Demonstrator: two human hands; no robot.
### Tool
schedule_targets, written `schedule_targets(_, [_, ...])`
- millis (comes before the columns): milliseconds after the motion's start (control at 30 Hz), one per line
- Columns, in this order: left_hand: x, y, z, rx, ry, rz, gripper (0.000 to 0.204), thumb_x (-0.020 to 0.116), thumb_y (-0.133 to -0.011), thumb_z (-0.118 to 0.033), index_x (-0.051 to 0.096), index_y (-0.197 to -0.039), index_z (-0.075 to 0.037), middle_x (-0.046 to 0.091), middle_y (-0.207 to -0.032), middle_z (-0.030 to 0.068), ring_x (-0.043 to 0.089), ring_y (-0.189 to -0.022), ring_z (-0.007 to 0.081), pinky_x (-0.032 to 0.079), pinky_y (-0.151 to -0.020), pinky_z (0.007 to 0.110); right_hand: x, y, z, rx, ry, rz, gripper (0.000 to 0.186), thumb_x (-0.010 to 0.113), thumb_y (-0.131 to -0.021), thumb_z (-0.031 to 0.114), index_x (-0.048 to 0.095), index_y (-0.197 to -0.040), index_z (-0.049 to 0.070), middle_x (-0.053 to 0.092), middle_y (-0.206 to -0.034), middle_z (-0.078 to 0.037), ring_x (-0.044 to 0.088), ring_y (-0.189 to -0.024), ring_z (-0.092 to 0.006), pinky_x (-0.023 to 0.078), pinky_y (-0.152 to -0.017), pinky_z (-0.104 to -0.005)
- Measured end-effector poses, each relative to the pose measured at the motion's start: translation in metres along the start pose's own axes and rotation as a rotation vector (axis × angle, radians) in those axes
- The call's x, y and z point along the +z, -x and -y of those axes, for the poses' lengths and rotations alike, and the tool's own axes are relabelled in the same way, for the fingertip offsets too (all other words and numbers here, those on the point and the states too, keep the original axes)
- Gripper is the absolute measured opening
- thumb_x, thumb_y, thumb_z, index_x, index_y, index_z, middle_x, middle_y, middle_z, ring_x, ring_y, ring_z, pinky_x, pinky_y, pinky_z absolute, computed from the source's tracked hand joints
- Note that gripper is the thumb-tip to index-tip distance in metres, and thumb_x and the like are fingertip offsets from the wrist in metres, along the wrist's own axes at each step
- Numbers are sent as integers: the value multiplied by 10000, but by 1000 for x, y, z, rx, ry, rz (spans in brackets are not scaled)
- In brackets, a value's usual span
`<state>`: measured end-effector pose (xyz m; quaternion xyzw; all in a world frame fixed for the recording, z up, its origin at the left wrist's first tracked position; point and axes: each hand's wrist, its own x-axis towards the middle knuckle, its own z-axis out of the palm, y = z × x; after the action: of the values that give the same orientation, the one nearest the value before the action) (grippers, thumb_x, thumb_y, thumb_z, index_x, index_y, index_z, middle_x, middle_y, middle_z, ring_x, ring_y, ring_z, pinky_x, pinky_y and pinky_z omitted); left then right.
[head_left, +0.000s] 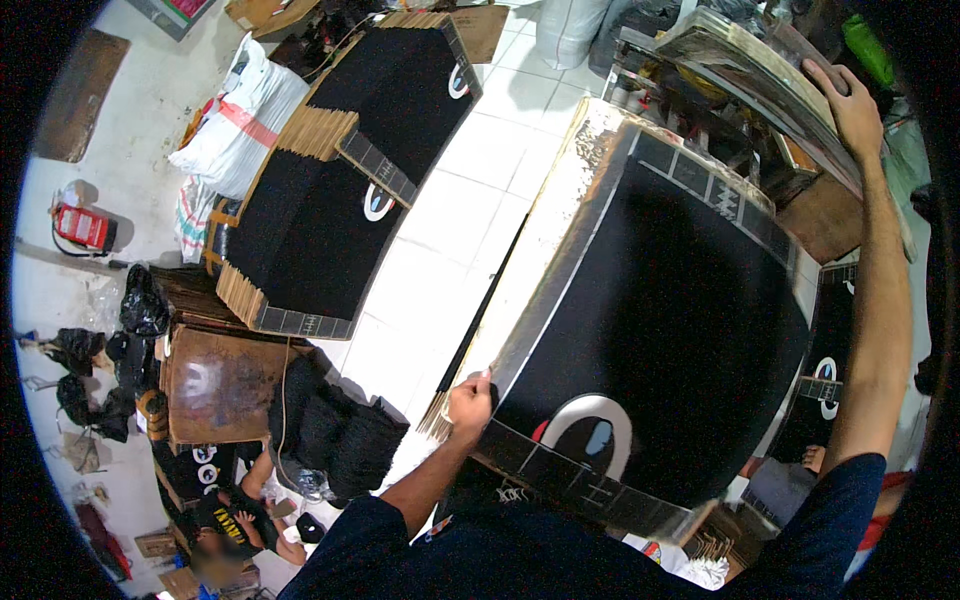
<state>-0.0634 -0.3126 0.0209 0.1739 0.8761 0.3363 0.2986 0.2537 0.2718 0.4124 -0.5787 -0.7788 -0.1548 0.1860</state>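
My left hand [470, 405] is closed on the lower left edge of a large board [555, 190] with a worn, pale border. On it lies black fabric [690, 330] bordered by grey marked strips, with a white oval print [590, 410] with red and blue near its lower end. At the upper right my right hand [840, 100] grips the edge of a tilted, stained framed panel [745, 75], raised over a cluttered rack beyond the board's far end.
Stacks of boards with black fabric [325, 240] stand left of white floor tiles [460, 200], beside white sacks [235, 130], dark bundles [335, 450] and a red extinguisher [82, 226]. Another person [250, 520] is at lower left; someone's hand [813, 457] shows below my right arm.
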Motion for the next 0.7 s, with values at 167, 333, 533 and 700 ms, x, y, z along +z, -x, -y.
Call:
schedule_targets(167, [-43,7,10,31,-61,101,539,847,-822,-498,761,-1006,2,747,-796,168,727,-759,247,551,-721,382,1,5,3,73,-21,-37,837,555,-822,844,672,-1349,204,724,-1251,-151,682,-1169,-364,501,-1016,-452])
schedule_targets(333, [-77,1,27,118,-130,121,667,958,-699,-420,677,-1118,17,756,-949,193,738,-893,298,571,-818,407,-1,6,3,24,-70,-39,786,553,-832,827,686,-1318,225,734,-1220,-139,692,-1138,-370,512,-992,-458])
schedule_targets(533, [-89,-22,15,209,-347,47,811,932,-694,-518,645,-1187,58,732,-973,255,722,-940,399,561,-843,475,-19,16,26,29,-110,-95,825,611,-795,842,759,-1162,118,755,-1084,-175,717,-1029,-359,534,-902,-452])
schedule_targets(700, [-83,-16,-4,160,-480,104,794,913,-679,-585,664,-1083,51,738,-904,228,723,-867,418,560,-805,485,-36,20,49,128,-97,-186,753,694,-759,795,787,-993,85,756,-964,-192,722,-935,-376,546,-817,-459])
